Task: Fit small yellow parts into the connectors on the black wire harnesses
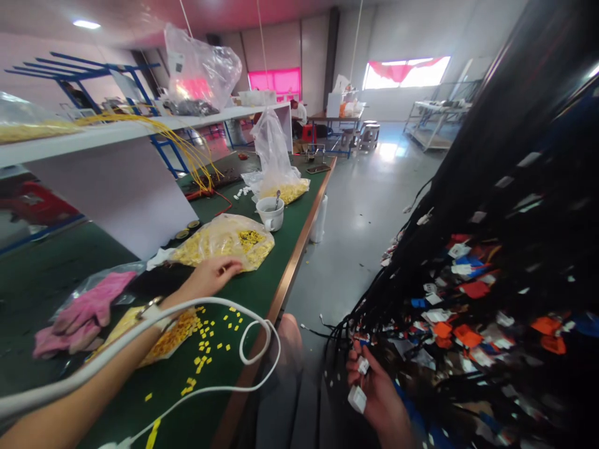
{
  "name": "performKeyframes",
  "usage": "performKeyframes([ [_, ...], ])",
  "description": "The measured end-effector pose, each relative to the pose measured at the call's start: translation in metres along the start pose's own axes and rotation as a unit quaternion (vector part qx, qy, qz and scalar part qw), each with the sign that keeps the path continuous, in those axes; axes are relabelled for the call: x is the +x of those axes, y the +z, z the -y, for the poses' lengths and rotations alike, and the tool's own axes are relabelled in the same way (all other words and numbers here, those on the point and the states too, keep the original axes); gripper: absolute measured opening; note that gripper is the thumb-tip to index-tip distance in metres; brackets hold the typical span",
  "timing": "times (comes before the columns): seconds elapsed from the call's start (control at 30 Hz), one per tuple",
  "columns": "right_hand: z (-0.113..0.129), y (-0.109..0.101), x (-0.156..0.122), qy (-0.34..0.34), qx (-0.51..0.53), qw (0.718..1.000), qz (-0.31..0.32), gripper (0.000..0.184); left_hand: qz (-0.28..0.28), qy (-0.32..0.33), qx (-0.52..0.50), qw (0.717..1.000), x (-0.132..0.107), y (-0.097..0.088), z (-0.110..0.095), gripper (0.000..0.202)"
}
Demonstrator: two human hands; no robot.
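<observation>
My left hand is over the near edge of a clear plastic bag of small yellow pieces. Its fingers are drawn together in a pinch, and whatever is between them is hidden. Low on the right, my right hand is curled, palm up, around a white connector on a black cable; a smaller white connector lies against its fingers. Beside that hand hangs a thick bundle of black cables with white, orange and blue connectors. Loose yellow pieces are scattered on the green tabletop.
A white cable loops across my left forearm and the table. A white mug with a spoon stands behind the bag. Pink gloves lie at left. Another yellow-filled bag and a phone are farther back.
</observation>
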State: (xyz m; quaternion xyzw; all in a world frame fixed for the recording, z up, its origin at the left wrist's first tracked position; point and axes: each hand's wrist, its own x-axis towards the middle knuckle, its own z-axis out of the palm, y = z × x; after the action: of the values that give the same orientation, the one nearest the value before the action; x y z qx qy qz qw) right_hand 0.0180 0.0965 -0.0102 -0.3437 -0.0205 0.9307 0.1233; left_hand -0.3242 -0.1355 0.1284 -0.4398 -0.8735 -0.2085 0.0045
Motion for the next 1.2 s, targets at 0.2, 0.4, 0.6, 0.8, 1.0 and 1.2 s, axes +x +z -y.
performKeyframes([
  [0.2, -0.008, 0.006, 0.012, 0.024, -0.016, 1.000, -0.001, 0.031, 0.122, 0.068, 0.103, 0.985, -0.088, 0.038, -0.012, 0.051],
  [0.4, -0.002, -0.003, 0.012, 0.018, -0.033, 0.999, 0.006, 0.029, 0.102, 0.058, 0.146, 0.982, -0.123, 0.048, -0.017, 0.044],
  [0.6, -0.001, -0.005, 0.013, 0.009, -0.021, 1.000, -0.018, 0.036, 0.128, 0.026, 0.220, 0.967, -0.134, 0.043, -0.020, 0.039],
  [0.8, -0.008, 0.005, 0.010, 0.022, -0.016, 1.000, -0.001, 0.034, 0.135, 0.018, 0.169, 0.976, -0.113, 0.052, -0.005, 0.044],
  [1.0, -0.004, -0.003, 0.007, 0.017, -0.002, 1.000, 0.012, 0.029, 0.067, -0.061, -0.016, 0.996, -0.109, 0.052, -0.003, 0.025],
  [1.2, -0.002, 0.001, 0.003, 0.022, 0.011, 1.000, 0.016, 0.030, 0.025, -0.157, -0.047, 0.986, -0.103, 0.047, -0.006, 0.020],
])
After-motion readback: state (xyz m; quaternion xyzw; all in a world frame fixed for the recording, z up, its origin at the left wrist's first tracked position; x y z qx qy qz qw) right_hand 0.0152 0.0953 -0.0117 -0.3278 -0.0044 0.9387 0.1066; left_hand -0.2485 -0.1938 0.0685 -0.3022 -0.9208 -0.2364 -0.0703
